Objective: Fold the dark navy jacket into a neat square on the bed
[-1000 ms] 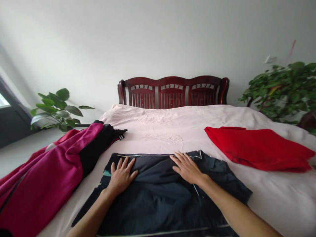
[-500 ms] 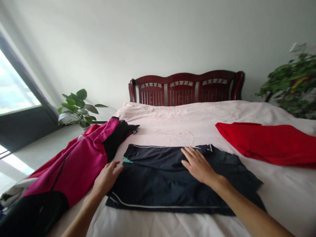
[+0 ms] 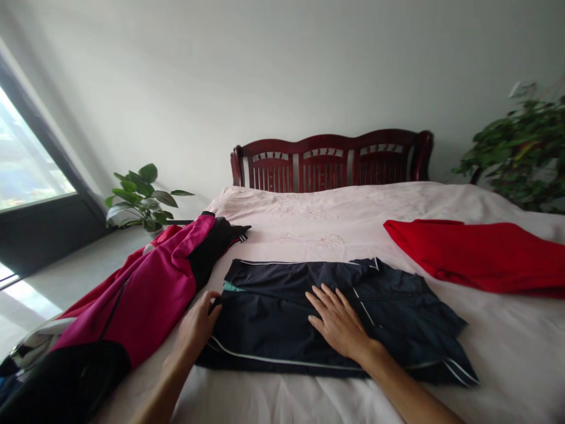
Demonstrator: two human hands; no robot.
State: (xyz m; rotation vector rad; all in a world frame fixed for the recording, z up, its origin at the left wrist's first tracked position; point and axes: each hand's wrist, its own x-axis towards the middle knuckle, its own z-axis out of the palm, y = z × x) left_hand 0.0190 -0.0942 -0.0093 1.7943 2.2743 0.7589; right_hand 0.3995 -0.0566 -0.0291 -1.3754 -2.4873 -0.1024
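Note:
A dark navy garment with thin white piping (image 3: 397,312) lies folded flat on the pale pink bedspread (image 3: 318,218). My right hand (image 3: 338,321) rests flat on its middle, fingers stretched out and slightly apart. My left hand (image 3: 198,324) is at the garment's left edge, fingers curled around the fabric there. A magenta and black jacket (image 3: 150,288) lies heaped just left of my left hand.
A red garment (image 3: 477,253) lies spread on the bed's right side. The dark red wooden headboard (image 3: 331,162) stands at the far end. Potted plants stand at the left (image 3: 141,197) and right (image 3: 525,153). A window (image 3: 26,159) is at the far left.
My right hand has slid back toward me, from the garment's far edge to its middle. My left hand left the top of the garment and closed on its left edge.

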